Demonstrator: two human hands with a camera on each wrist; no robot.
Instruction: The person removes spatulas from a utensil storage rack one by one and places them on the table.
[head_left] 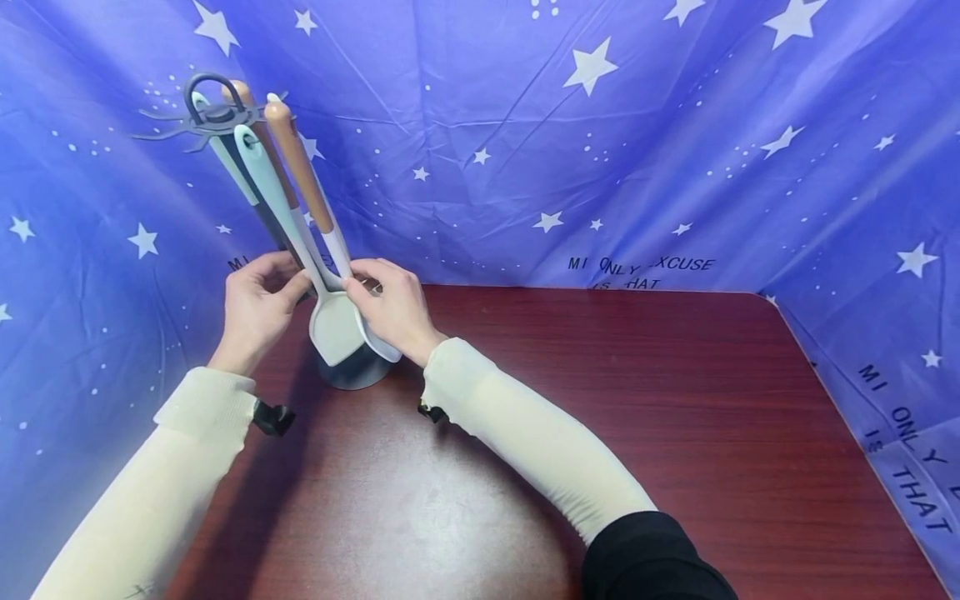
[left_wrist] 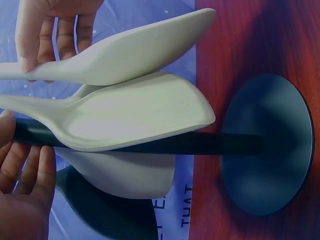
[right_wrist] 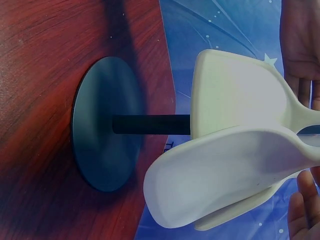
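Note:
A dark utensil stand (head_left: 355, 373), with a round base, a central pole and a hooked top, stands on the table with several utensils hanging from it. My left hand (head_left: 258, 308) holds the pole (left_wrist: 200, 144) between thumb and fingers. On the other side, my right hand (head_left: 397, 304) pinches the neck of a white spoon (left_wrist: 145, 50) with a wooden handle (head_left: 300, 167). Between the hands hangs a pale spatula (head_left: 337, 327) with a mint handle (head_left: 262, 175). A dark-headed utensil (left_wrist: 107, 207) hangs behind, partly hidden; another wooden handle (head_left: 281, 162) shows near the pole.
The stand is near the back left edge of the reddish-brown table (head_left: 600, 417). Empty hooks (head_left: 161, 129) stick out at its top left. A blue star-patterned cloth (head_left: 480, 125) hangs behind and at both sides. Each sleeve carries a small black wrist mount (head_left: 273, 418).

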